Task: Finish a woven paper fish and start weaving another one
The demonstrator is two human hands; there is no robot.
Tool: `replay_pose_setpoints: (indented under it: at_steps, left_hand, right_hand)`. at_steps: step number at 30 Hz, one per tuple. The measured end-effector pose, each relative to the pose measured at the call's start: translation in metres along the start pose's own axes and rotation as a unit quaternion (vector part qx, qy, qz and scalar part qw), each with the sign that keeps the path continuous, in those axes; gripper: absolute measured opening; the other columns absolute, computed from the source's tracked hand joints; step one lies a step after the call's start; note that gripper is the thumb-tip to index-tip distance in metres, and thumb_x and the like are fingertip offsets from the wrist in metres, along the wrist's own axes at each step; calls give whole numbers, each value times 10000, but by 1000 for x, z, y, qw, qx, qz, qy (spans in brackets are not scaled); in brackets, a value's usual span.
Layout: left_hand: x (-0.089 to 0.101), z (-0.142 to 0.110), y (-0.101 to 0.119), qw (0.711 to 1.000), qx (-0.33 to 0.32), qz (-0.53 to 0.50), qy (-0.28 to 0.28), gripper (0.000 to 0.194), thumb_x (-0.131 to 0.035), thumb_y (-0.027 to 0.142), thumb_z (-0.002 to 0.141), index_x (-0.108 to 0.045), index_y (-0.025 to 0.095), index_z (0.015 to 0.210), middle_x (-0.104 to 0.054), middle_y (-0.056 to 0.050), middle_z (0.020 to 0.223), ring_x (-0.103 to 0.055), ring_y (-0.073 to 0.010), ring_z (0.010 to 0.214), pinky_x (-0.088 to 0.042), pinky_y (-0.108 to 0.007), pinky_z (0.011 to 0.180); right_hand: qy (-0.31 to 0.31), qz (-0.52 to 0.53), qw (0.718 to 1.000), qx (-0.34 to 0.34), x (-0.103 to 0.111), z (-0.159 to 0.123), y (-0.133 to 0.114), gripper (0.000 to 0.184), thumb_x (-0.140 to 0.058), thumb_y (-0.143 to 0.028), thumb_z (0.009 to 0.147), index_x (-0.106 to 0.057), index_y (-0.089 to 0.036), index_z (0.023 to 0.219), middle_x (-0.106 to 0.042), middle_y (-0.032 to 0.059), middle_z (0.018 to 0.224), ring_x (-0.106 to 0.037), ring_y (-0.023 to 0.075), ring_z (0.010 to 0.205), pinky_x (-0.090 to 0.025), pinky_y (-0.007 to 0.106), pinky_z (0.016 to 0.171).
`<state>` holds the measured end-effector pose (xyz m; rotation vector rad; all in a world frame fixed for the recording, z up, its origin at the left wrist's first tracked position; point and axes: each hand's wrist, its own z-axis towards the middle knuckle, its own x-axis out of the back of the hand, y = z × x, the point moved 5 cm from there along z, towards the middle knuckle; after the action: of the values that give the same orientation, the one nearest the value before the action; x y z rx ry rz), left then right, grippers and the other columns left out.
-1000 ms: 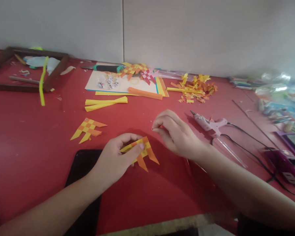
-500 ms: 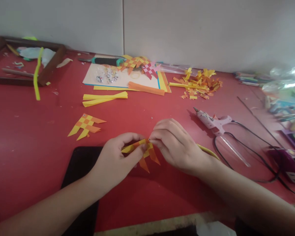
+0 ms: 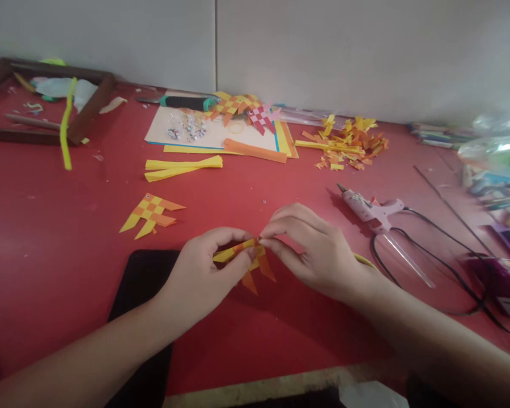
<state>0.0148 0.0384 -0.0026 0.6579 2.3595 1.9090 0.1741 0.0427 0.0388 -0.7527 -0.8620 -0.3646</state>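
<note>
Between the thumb and fingers of my left hand [image 3: 215, 260] is a woven paper fish [image 3: 261, 263], yellow and orange, its pointed strips hanging down; my fingers cover part of it. My right hand [image 3: 308, 246] pinches a tiny googly eye [image 3: 259, 239] at the fish's upper right corner, thumb and forefinger almost touching the paper. A second woven paper fish [image 3: 152, 214] with an eye on it lies flat to the left. Beyond my hands, one loose googly eye [image 3: 264, 202] rests on the red table [image 3: 238, 351].
A pink glue gun [image 3: 372, 209] with a black cord lies at right. Yellow paper strips [image 3: 182, 168], paper sheets [image 3: 153, 129], bags of googly eyes [image 3: 187, 129] and paper scraps [image 3: 352, 144] lie behind. A black tablet-like slab [image 3: 140, 289] is under my left arm; a wooden frame [image 3: 91, 107] stands far left.
My right thumb and forefinger have opened out slightly from the fish's corner, still pinching the tiny eye. My left hand keeps its hold on the fish. The view has shifted a little.
</note>
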Motion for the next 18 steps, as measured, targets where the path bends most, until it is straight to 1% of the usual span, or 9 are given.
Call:
replay_pose_setpoints:
  at_steps: [5, 7, 9, 12, 18]
  left_hand:
    - [0, 1, 2, 1000, -13, -2, 13, 172, -631, 356, 839, -680, 201, 893, -687, -5, 804, -621, -125, 647, -487, -201, 562]
    - [0, 1, 3, 1000, -26, 5, 14, 143, -635, 333, 839, -680, 206, 889, -693, -2, 813, -635, -128, 687, -500, -196, 593]
    - [0, 0, 4, 999, -36, 8, 13, 119, -640, 319, 840, -674, 211, 876, -695, 4, 818, -640, -127, 706, -506, -191, 611]
    - [1, -2, 5, 999, -46, 6, 14, 94, -639, 306, 847, -656, 213, 857, -685, 17, 799, -637, -118, 696, -506, -184, 617]
    - [2, -3, 6, 998, -59, 15, 19, 86, -641, 295, 848, -639, 212, 828, -672, 25, 774, -631, -114, 688, -501, -184, 625]
  right_hand:
    - [0, 99, 989, -106, 8, 0, 3, 62, -564, -174, 937, -622, -185, 957, -645, 35, 884, -608, 129, 801, -487, 254, 697]
    - [-15, 136, 979, -153, 5, -1, 5, 83, -562, -214, 942, -638, -187, 959, -646, 32, 876, -613, 123, 775, -491, 243, 669]
    - [-42, 172, 967, -185, 0, -3, 5, 109, -563, -248, 942, -656, -192, 931, -646, 26, 851, -614, 117, 742, -498, 237, 653]
    - [-57, 206, 956, -201, -5, -4, 4, 122, -568, -245, 931, -664, -187, 882, -638, 19, 818, -607, 105, 695, -502, 228, 629]
    - [-46, 207, 957, -196, -6, -2, 4, 81, -589, -205, 896, -661, -181, 866, -637, 19, 799, -588, 100, 664, -494, 224, 600]
